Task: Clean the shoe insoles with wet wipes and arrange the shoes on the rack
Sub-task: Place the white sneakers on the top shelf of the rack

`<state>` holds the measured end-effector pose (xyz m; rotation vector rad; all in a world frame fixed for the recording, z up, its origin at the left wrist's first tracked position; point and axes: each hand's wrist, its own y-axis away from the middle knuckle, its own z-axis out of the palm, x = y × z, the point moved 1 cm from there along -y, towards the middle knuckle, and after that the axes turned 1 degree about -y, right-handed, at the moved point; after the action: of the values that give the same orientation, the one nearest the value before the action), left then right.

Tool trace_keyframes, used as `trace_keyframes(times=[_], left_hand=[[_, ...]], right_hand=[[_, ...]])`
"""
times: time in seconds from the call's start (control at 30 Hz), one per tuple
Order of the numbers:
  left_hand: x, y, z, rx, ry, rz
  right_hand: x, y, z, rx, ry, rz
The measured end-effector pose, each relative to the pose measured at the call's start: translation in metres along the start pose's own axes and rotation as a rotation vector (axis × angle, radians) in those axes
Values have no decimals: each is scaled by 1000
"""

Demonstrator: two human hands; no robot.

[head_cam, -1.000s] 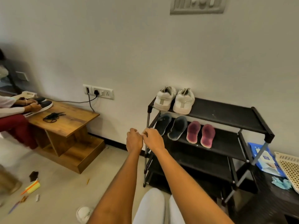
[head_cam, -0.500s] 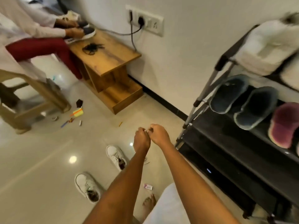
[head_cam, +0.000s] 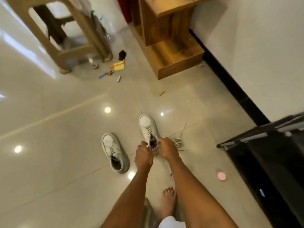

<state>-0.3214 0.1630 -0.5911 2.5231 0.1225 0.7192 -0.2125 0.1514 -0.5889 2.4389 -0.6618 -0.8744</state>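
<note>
On the floor at 12 o'clock from my foot (head_cam: 168, 200), I'm gripping a white sneaker (head_cam: 148, 129) by its collar; left hand (head_cam: 144, 155) and right hand (head_cam: 167, 148) fingers curling on the opening; second sneaker (head_cam: 114, 152) lying at 9 o'clock; rack (head_cam: 269, 155) at 3 o'clock.

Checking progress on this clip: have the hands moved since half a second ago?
Yes. Both hands dropped toward the floor and now grip the collar of the white shoe they earlier hovered above.
</note>
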Motion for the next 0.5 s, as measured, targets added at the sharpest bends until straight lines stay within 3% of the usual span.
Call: trace_keyframes(times=[0.27,0.5], left_hand=[[-96,-18,41,32,26,-171],[-123,-22,46,374,71,-229]], right_hand=[[26,-51,96,-20,239,-2],[35,-77,110,-45,280,3]])
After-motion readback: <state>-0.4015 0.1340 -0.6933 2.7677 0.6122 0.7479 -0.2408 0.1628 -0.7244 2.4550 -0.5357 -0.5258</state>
